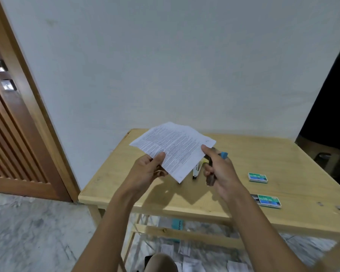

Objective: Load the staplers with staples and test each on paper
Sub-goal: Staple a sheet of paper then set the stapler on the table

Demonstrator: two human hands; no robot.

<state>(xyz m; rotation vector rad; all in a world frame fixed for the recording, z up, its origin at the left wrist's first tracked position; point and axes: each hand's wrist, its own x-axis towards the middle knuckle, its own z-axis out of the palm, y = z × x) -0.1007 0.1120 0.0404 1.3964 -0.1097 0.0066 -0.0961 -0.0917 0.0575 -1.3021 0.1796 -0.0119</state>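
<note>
Two hands aloft: our left hand (147, 169) pinches the paper (173, 146) at 7 o'clock, our right hand (222, 171) grips a stapler (210, 165) at 4 o'clock; fanned loosely, it could slip and get stapled crooked.

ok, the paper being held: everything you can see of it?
White paper, a few sheets slightly fanned, dense small print. Held tilted in the air over the wooden table. The left hand pinches its near left edge; the right hand, gripping a stapler, touches its right corner with the thumb.

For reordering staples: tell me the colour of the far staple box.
The far staple box is green with pale lettering; head view.
</note>
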